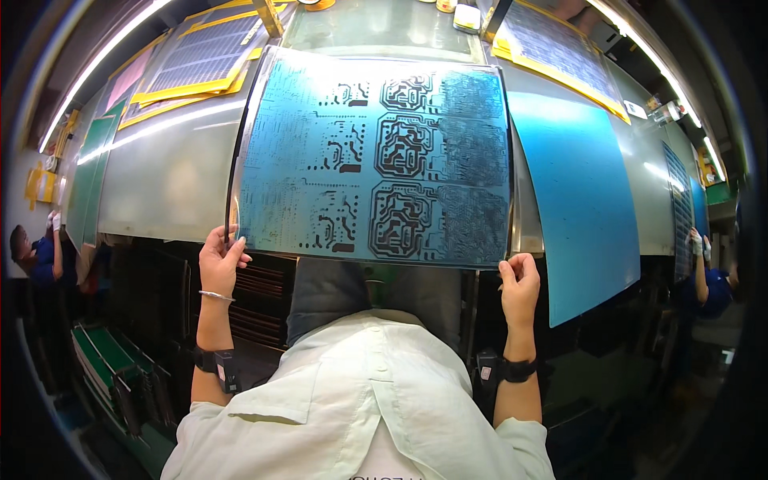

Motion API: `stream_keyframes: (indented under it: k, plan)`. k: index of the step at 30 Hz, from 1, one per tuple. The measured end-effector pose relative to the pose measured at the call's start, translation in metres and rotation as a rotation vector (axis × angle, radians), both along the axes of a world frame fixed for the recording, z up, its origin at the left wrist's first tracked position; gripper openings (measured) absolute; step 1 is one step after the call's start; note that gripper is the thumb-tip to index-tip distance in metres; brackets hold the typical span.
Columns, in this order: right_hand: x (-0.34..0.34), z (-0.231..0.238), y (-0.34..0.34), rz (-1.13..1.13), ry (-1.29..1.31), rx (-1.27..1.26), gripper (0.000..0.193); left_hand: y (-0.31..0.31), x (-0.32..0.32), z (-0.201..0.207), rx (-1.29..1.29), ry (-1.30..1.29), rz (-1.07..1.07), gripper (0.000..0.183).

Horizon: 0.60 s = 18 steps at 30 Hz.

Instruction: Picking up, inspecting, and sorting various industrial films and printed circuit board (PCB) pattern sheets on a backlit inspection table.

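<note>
A large rectangular blue circuit board panel (280, 160), patterned with black tracks and pads, lies in front of me on the bench, with a thin dark border along its edges. My left hand (221, 254) is closed on its near left corner, thumb on the upper side. At the near right corner, my right hand (520, 276) pinches the edge between thumb and fingers. Whether a clear film lies over the blue panel, I cannot tell. Just to the right, a plain blue panel (576, 200) rests on the bench, its near end overhanging the edge.
Yellow-edged patterned sheets (208, 56) lie at the back left and similar yellow-edged sheets (552, 48) at the back right. The grey bench (168, 176) runs both ways. Green panels stand in a rack (120, 360) below left. A person (40, 248) works at each far side.
</note>
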State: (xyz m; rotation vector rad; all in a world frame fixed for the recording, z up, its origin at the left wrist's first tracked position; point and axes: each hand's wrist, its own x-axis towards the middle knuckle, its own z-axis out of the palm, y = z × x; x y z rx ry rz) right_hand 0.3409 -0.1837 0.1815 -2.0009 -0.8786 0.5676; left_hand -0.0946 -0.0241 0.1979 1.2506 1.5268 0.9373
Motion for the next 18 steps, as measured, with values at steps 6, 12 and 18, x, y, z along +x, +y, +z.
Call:
stream_keyframes:
  k: [6, 12, 18]
  plan:
    - [0.0, -0.003, -0.002, -0.035, 0.186, 0.08, 0.01, -0.002, 0.006, -0.008, 0.051, 0.031, 0.051, 0.027]
    - [-0.007, -0.004, 0.008, 0.041, 0.149, 0.075, 0.013, -0.004, -0.007, -0.01, 0.144, 0.006, 0.084, 0.025]
    - [0.0, -0.006, -0.008, 0.008, 0.122, 0.122, 0.01, 0.011, 0.007, -0.016, 0.479, 0.289, 0.093, 0.016]
